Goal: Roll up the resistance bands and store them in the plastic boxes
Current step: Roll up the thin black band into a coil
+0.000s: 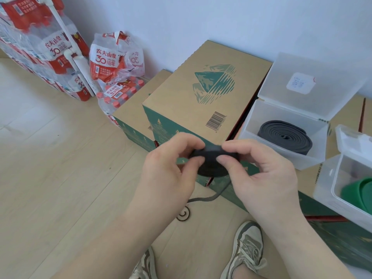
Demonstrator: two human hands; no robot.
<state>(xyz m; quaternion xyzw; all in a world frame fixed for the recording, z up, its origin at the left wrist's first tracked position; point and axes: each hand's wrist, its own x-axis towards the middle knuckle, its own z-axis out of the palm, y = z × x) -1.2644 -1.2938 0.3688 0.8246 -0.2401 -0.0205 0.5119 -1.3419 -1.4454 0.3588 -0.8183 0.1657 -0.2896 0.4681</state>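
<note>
A partly rolled dark grey resistance band [211, 166] is held in mid-air between both hands. My left hand [169, 170] pinches its left side and my right hand [259, 170] pinches its right side. The band's loose tail [209, 198] hangs down toward the floor. A rolled dark grey band [285, 136] lies inside an open clear plastic box [281, 158] at the right. A second open plastic box [330, 188] at the far right holds a green band [360, 190].
Both plastic boxes stand on cardboard boxes; a taller cardboard box [201, 93] rises just behind my hands. Shrink-wrapped water bottle packs [114, 63] are stacked by the wall at left. My shoes [247, 250] are on the wooden floor below.
</note>
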